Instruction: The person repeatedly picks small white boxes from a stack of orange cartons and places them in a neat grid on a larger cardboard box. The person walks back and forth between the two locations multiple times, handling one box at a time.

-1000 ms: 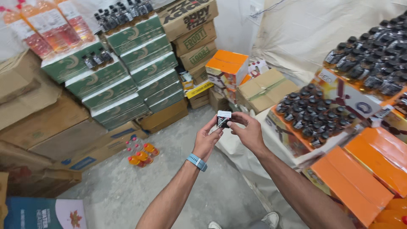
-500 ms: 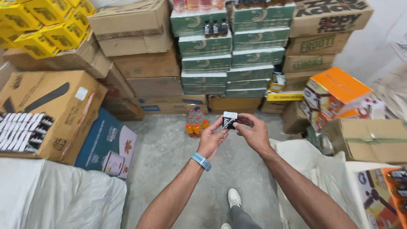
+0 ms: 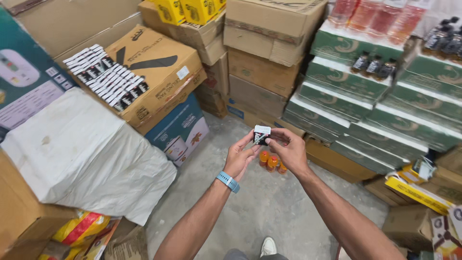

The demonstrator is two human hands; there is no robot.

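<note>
- Left hand point(image 3: 239, 156): we have it raised at chest height over the floor, thumb and fingertips pinched on the left side of a small black-and-white box point(image 3: 261, 135). A light-blue wristband point(image 3: 226, 182) sits on that wrist.
- Right hand point(image 3: 288, 150): closed on the same box from the right, thumb at the lower edge, forefinger curled over the top corner. Both hands are clamped on it; neither palm touches it.
- Small black-and-white box: held between the two hands, in the air, in front of the orange bottles point(image 3: 272, 162) that stand on the floor beyond.
- Handling, as we judge it: we would keep the pinch on opposite side faces, light enough not to crush thin card, and leave the printed face clear of the fingers so that it can be read or turned.
- Orientation: the white flap is uppermost and the dark printed face is turned toward us. The long axis looks close to upright, tipped slightly; the box is small in view, so we cannot be firmer.
- Surroundings, left: a brown carton point(image 3: 161, 72) carrying a row of similar small boxes point(image 3: 108, 77), above a white-wrapped bundle point(image 3: 77, 154).
- Surroundings, right: stacked green trays point(image 3: 365, 103) of bottles.
- Underfoot: bare concrete floor point(image 3: 255, 212).
</note>
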